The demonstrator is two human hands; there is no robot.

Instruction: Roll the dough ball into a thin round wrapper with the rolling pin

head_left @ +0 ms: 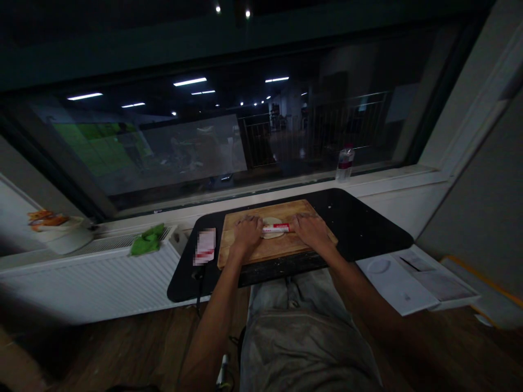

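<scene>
A rolling pin [275, 228] with a red and white label around its middle lies across a flat round of dough [269, 235]. My left hand [248, 231] is curled over the pin's left end, and my right hand [311, 229] over its right end. Both ends of the pin are hidden under my fingers. Pale dough shows above and below the pin, between my hands. Beneath it all is a wooden cutting board [281, 250], which rests on a small black table [355, 228].
Left of the board lies a pink and white packet [204, 246], partly blurred. A green cloth [147, 240] hangs on the white radiator [106, 283]. On the windowsill stands a plastic bottle [345, 164]. A white box [408, 283] is beyond the table's right edge.
</scene>
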